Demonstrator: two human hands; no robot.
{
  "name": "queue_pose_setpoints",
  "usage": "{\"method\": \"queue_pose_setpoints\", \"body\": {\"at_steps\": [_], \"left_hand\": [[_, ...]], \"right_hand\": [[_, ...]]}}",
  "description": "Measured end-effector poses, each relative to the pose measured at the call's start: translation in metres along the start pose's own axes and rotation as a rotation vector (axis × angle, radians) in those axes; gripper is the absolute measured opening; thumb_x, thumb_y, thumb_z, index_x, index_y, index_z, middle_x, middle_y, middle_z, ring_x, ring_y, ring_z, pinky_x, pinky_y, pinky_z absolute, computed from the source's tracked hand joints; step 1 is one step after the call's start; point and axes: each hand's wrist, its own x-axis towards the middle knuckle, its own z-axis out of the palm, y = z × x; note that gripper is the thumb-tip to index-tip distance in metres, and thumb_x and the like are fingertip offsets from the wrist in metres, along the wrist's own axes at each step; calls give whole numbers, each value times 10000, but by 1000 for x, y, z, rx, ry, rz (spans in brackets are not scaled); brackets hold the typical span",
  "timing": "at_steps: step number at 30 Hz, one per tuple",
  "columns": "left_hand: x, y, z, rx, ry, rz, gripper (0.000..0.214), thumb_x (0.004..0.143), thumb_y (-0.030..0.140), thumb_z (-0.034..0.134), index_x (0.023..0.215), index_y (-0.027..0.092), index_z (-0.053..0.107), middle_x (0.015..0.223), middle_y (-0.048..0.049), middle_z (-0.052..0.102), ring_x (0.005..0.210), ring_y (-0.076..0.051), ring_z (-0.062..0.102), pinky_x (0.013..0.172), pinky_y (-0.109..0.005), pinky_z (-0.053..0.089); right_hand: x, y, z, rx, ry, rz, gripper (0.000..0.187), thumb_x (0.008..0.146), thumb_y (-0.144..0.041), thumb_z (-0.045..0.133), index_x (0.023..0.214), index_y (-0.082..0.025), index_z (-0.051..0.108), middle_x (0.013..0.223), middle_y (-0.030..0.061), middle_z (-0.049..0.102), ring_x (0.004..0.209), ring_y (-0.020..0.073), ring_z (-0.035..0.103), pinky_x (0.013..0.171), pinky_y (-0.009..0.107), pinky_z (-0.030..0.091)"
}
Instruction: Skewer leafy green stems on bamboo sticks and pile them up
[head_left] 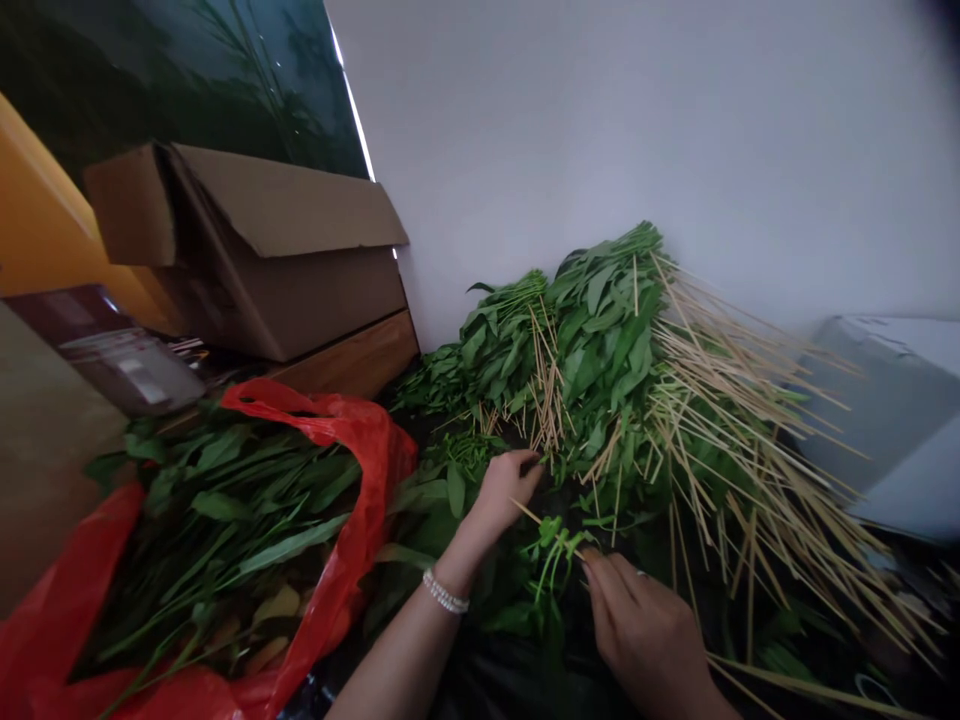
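Observation:
My right hand (649, 625) grips a thin wooden skewer (527, 511) by its lower end. Green stems with leaves (553, 545) are threaded on the skewer just beyond my fingertips, and its bare tip points up and left. My left hand (511, 487), with a beaded bracelet on the wrist, is above the skewer's tip. Its fingers are curled at the edge of the leaf pile; what they hold, if anything, is hidden. Bundles of skewered leafy greens (600, 320) lean against the wall, with many bare skewer ends (757, 430) fanning out to the right.
At left is a red plastic bag (375, 450) full of loose leafy stems (247, 510). Behind it an open cardboard box (322, 295) rests on a wooden ledge (360, 362). A grey-white box (885, 410) stands at right by the white wall (675, 120).

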Motion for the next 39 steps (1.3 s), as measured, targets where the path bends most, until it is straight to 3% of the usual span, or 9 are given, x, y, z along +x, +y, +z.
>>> {"method": "queue_pose_setpoints", "body": {"at_steps": [4,8,15,22,39], "left_hand": [[-17,0,-6,-794,26,-57,342,825,339,557,1054,116,680,860,-89,725,753,-186,641,711,-270,461],[-31,-4,-6,-1138,8,-175,397,746,368,681,1061,126,660,817,-83,717,682,-146,620,670,-244,448],[-33,-6,-6,-1169,-9,-209,292,749,341,697,961,143,654,798,-52,707,633,-109,609,640,-211,437],[-36,1,-5,-1188,-60,-240,320,701,360,741,932,145,692,797,-34,697,641,-114,622,628,-210,440],[-33,-7,-6,-1245,71,-349,298,529,266,858,766,138,732,683,-9,674,611,-81,568,612,-200,432]], "right_hand": [[-1,1,-1,11,1,4,249,946,-175,347,1000,-157,589,706,20,593,562,122,537,573,273,328],[0,3,-1,37,-5,50,241,947,-173,352,1006,-160,586,721,20,603,587,121,560,604,262,359],[0,11,1,-5,-3,140,246,949,-176,354,1028,-148,586,762,30,620,676,134,608,644,247,399],[1,12,0,-22,-30,193,269,956,-192,335,1031,-159,591,788,36,631,711,136,623,648,230,424],[0,14,-1,-54,-78,191,315,945,-202,327,1062,-157,616,786,39,627,644,130,614,587,227,437]]}}
